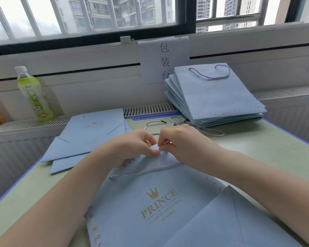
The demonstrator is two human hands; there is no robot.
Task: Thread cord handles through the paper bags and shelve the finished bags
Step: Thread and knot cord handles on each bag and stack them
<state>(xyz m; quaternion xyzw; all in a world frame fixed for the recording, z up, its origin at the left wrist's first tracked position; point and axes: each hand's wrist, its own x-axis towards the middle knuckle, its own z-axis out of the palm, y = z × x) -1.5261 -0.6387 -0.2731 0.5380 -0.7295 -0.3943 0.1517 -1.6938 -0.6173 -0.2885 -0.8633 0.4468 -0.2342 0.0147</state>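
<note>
Both hands at frame centre, working top edge of blue PRINCE bag (159,207) lying flat on green table (257,148). Left hand (137,145) fingers curled, pinching bag rim. Right hand (178,141) pinching close beside it, likely cord end; tip hidden, cannot tell. Cord handle (144,171) runs across bag front, left end already through hole.

Risks:
- cord end frays or misses hole, hole hidden under fingers
- hard pull tears paper at hole
- tug drags threaded left end back out

Spare cords (178,122) upper centre. Finished stack (218,93) upper right. Unthreaded bags (89,138) left.
</note>
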